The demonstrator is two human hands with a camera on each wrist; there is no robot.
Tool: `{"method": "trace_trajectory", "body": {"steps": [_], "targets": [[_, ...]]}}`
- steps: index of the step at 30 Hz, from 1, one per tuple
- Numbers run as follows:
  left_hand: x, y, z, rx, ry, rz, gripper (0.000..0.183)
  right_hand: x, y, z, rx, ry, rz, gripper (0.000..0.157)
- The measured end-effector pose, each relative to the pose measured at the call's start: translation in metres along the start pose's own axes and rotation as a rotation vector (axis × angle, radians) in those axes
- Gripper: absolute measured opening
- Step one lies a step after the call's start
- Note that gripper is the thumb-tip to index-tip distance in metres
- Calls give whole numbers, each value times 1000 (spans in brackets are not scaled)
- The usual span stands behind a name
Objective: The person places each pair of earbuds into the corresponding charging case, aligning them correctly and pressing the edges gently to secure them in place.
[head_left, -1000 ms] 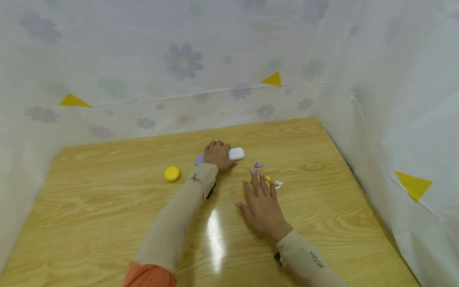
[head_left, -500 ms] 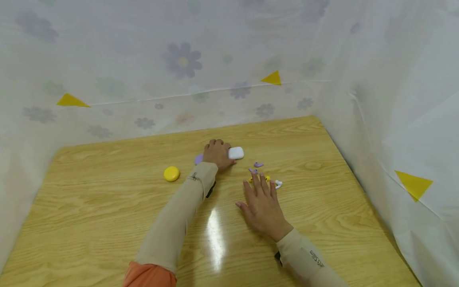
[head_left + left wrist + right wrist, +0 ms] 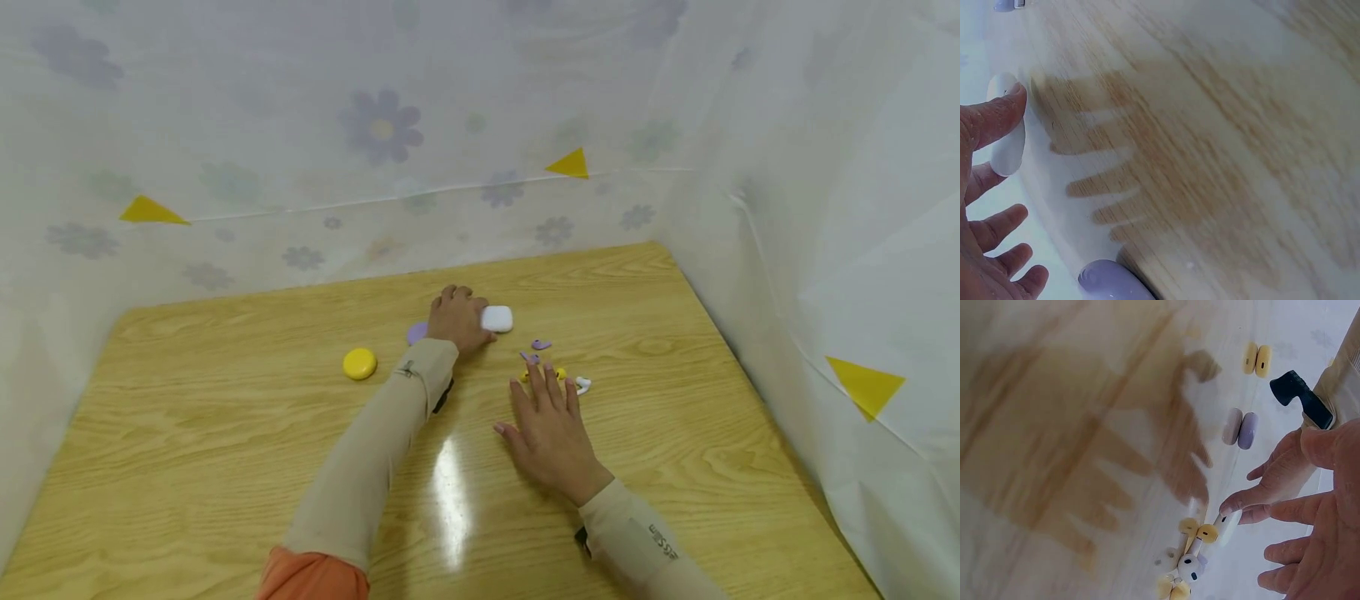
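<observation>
My left hand (image 3: 457, 323) reaches to the far middle of the table, holding a white earbud case (image 3: 497, 318) between thumb and index finger. In the left wrist view the thumb lies across that standing case (image 3: 1007, 153), while the other fingers spread loosely. Partly hidden behind the left hand is a purple earbud case (image 3: 417, 334). Palm down with straight, spread fingers, my right hand (image 3: 555, 437) has its fingertips right at the yellow earbuds (image 3: 561, 374). Purple earbuds (image 3: 540, 344) lie just beyond, and a white earbud (image 3: 582, 385) sits to their right.
A round yellow case (image 3: 360, 363) lies left of the purple one on the wooden table (image 3: 225, 433). Flower-patterned sheeting (image 3: 382, 192) hangs along the back edge, and plain white sheeting (image 3: 847, 250) along the right. Yellow triangles (image 3: 573, 164) are stuck to the sheeting.
The left hand has shifted slightly to the right and away, and the white case has moved a little to the right with it. The right hand stays nearly where it was.
</observation>
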State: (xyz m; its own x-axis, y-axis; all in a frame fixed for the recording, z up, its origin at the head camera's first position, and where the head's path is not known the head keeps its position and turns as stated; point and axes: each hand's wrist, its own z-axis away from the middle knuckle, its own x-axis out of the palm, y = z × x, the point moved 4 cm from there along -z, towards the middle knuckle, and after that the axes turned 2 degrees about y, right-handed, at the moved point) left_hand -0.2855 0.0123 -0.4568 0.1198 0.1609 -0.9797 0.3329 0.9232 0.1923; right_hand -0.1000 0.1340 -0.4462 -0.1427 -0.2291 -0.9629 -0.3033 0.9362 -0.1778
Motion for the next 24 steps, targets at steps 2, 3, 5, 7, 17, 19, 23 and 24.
{"method": "trace_trajectory", "body": {"steps": [2, 3, 5, 7, 17, 19, 23, 24], "targets": [[-1, 0, 0, 4, 6, 3, 63, 0, 0, 0, 3, -2, -4, 58], [-1, -1, 1, 6, 11, 3, 63, 0, -1, 0, 2, -3, -4, 58], [-1, -1, 1, 10, 21, 1, 63, -1, -2, 0, 2, -4, -5, 57], [-2, -2, 2, 16, 35, 4, 62, -2, -3, 0, 1, -5, -6, 57], [-19, -6, 22, 80, 173, 38, 54, -1, -2, -1, 12, -51, -30, 59], [-23, -8, 27, 91, 190, 49, 54, -1, -2, -1, 8, -48, -35, 58], [-25, -14, 35, 104, 211, 65, 54, -1, -4, -1, -4, -40, -44, 56], [-26, -16, 37, 108, 219, 65, 53, -1, -4, -1, -7, -40, -46, 56]]}}
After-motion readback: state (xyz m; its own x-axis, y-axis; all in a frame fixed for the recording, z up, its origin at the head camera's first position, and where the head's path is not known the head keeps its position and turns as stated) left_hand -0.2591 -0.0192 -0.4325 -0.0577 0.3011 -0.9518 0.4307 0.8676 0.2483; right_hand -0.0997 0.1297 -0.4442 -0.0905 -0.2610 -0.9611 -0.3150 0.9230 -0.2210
